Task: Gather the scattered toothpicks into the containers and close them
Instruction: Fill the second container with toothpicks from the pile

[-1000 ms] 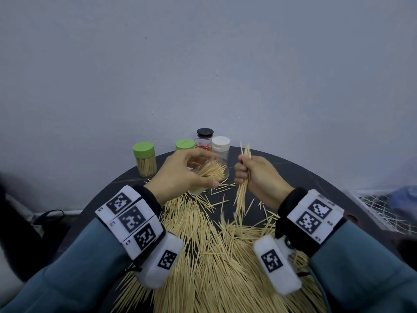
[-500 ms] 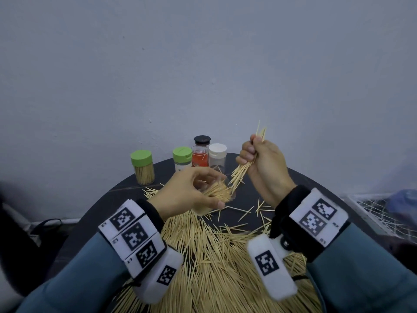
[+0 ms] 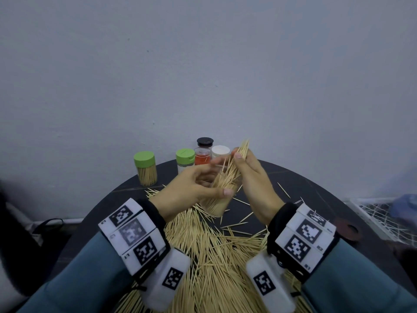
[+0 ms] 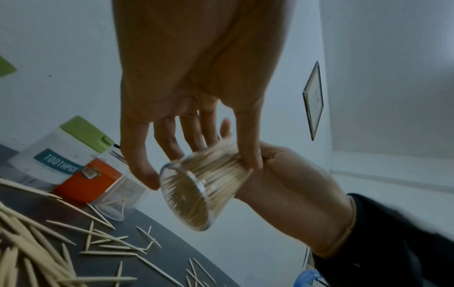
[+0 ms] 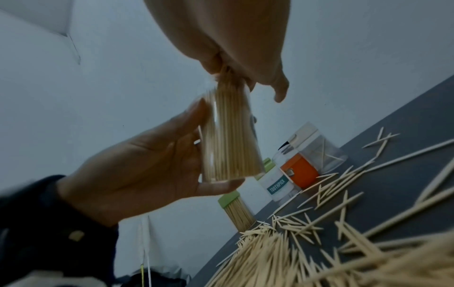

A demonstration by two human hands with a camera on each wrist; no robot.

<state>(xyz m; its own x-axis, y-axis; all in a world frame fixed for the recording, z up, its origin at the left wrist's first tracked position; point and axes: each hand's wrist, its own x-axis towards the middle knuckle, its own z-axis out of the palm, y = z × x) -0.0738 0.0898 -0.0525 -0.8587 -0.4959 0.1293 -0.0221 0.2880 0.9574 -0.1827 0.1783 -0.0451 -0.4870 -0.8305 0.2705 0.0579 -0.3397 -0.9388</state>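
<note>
Above the far middle of the bench, we hold the clear container tilted and lifted off the surface, our left hand curled around its wall, thumb on the near side. Half a second ago it sat lower, close to the bench, and the bundle of toothpicks in our right hand was only nearing its mouth; now the bundle's lower ends are inside the container, among the toothpicks already filling it, while the upper ends stick out past our pinching right fingers. From the left wrist, the container's round base faces the camera and our right hand meets the rim. Scattered toothpicks cover the near bench in a thick heap. Behind the hands stand a green-lidded jar full of toothpicks, a second green-lidded jar, an orange jar, a white-lidded jar and a black lid.
</note>
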